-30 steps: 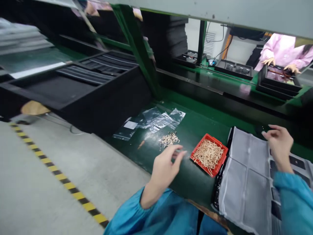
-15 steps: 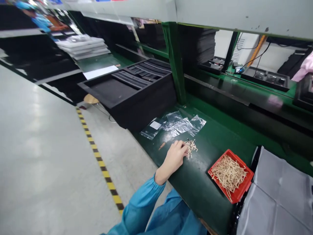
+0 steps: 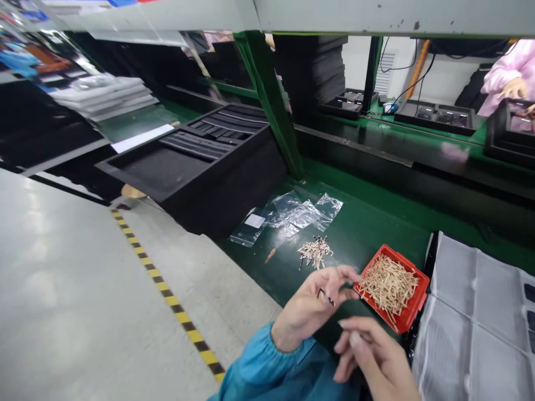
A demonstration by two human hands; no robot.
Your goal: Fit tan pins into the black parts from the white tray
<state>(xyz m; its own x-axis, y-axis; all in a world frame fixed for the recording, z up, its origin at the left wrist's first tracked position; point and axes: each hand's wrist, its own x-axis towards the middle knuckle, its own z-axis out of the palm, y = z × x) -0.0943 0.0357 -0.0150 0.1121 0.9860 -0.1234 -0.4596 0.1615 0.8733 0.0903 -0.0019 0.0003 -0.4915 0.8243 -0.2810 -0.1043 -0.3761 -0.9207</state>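
Note:
My left hand (image 3: 313,303) is raised over the front of the green bench, between the small pile and the red tray. A small thin strip (image 3: 326,298), dark with a pale part, is held against its thumb, while the other fingers reach towards the tray. My right hand (image 3: 374,356) is close by at the lower right, its fingers loosely bent and apart, with nothing visible in them. The red tray (image 3: 421,303) holds a heap of tan strips (image 3: 390,285). Behind my left hand lies a smaller pile of pale and dark strips (image 3: 315,252).
Clear plastic bags (image 3: 307,214) lie behind the small pile. A large black foam tray (image 3: 225,178) stands at the left, beside a green post (image 3: 271,106). Grey sheeted packs (image 3: 455,312) lie at the right. Across the bench, a person in a pink sleeve (image 3: 505,72) handles a black tray.
My left hand has left the small pile and come nearer the red tray, now with a thin strip in it. My right hand has come into view. The view has shifted to the right.

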